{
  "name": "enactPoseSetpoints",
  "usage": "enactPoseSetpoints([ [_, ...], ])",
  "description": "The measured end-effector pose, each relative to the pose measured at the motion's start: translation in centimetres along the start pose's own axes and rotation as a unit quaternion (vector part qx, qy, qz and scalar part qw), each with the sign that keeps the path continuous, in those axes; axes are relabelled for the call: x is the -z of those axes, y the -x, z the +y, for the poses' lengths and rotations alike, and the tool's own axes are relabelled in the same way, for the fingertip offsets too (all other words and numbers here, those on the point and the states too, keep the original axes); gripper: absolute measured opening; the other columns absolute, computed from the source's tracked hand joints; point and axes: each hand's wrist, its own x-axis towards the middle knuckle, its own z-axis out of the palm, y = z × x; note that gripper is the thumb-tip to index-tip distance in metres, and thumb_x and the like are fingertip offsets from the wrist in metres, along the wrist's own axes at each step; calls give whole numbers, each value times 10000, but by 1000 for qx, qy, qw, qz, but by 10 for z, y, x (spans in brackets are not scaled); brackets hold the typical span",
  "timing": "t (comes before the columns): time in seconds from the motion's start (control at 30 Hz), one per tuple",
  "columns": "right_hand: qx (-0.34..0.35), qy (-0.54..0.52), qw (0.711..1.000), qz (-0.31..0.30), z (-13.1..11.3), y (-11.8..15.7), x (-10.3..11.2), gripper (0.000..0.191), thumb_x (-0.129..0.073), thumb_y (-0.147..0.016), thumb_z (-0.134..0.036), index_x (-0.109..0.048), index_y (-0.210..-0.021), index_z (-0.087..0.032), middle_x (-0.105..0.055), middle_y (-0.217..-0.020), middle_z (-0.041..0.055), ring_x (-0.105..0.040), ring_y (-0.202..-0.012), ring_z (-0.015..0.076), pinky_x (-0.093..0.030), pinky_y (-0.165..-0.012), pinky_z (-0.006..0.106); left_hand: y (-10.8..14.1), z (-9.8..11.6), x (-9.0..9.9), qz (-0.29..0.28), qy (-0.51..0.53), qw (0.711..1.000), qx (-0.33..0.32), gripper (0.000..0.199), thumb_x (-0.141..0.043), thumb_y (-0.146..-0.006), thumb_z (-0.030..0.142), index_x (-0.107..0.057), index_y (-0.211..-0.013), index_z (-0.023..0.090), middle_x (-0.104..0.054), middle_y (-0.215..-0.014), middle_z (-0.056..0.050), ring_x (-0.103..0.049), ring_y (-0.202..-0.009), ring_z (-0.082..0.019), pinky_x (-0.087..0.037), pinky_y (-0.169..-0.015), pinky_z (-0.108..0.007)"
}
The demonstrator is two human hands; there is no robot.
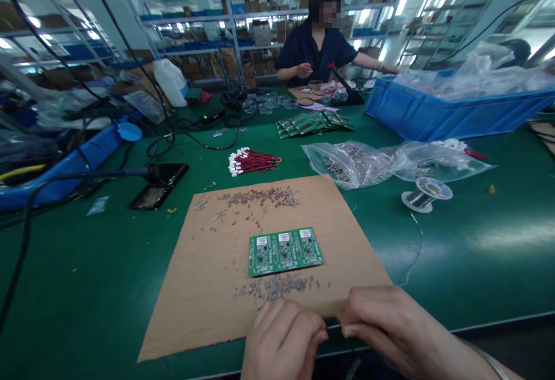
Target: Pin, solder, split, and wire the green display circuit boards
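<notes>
A sheet of cardboard (217, 310) lies on the green table, its front edge running under my hands. My left hand (284, 342) is closed with curled fingers at that edge; its fingertips are partly hidden. To its right, my right hand (385, 319) is wrapped around the edge near the front right corner. A green circuit board panel (286, 251) with three white-labelled sections rests on the cardboard. Small metal component pieces (277, 286) are heaped between the panel and my left hand. More small pieces (260, 196) are scattered along the far side.
Beyond the cardboard are red-black wires with white connectors (254, 161), clear bags of metal parts (359, 163) and stacked circuit boards (314, 124). A solder spool (427, 195) stands right, a black stand (159, 185) left. A co-worker (321, 44) sits opposite, beside a blue bin (433, 114).
</notes>
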Motion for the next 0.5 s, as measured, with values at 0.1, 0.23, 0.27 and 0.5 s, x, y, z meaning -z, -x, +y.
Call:
enactPoseSetpoints([
  [0.1,12,66,998,-20,1,3,16,226,-475,-926,-258,-478,-704,-216,-580,-654,-36,-518,-559,100,-332,-496,246,1,-9,19,-20,-58,998,-32,216,-424,-887,162,-512,-702,229,-562,-534,23,-534,-464,-125,-414,-405,-239],
  [0.23,7,158,987,38,31,9,54,231,-445,-927,-336,-548,-743,-241,-601,-652,-2,-556,-568,145,-408,-503,274,3,-32,61,-33,-90,995,2,132,-442,-878,193,-545,-812,241,-590,-636,3,-562,-569,-147,-455,-483,-259],
  [0.27,6,180,982,48,43,11,65,218,-458,-915,-368,-577,-773,-253,-622,-682,8,-580,-596,165,-438,-515,288,1,-41,73,-21,-98,995,24,105,-461,-875,204,-556,-854,242,-609,-697,-8,-580,-635,-156,-474,-538,-268],
  [0.5,-11,279,953,119,78,2,98,374,-455,-883,-476,-555,-1214,-333,-672,-1104,36,-652,-929,301,-551,-714,457,-71,-122,115,127,-181,972,79,141,-494,-880,266,-584,-800,193,-607,-764,4,-575,-710,-137,-436,-668,-261],
])
